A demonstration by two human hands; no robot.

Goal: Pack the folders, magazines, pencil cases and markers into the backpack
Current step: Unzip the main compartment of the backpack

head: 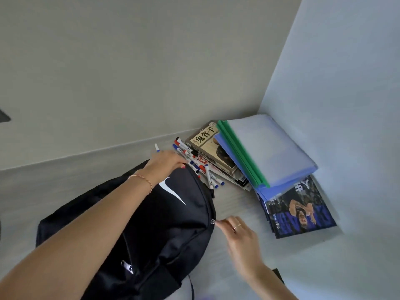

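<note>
Overhead, we see a black backpack [151,224] lying flat on the pale desk [238,204], its zip shut. Our left hand [164,162] rests on the backpack's far end, fingers curled over the fabric in a narrow grip. Our right hand [236,228] pinches the zipper pull [213,221] at the bag's right edge. Loose markers [194,163] lie just beyond the backpack, touching a stack of magazines [216,152] toward the desk's far right corner. Green and blue folders [270,152] lie atop them, and another magazine [300,213] pokes out beneath.
</note>
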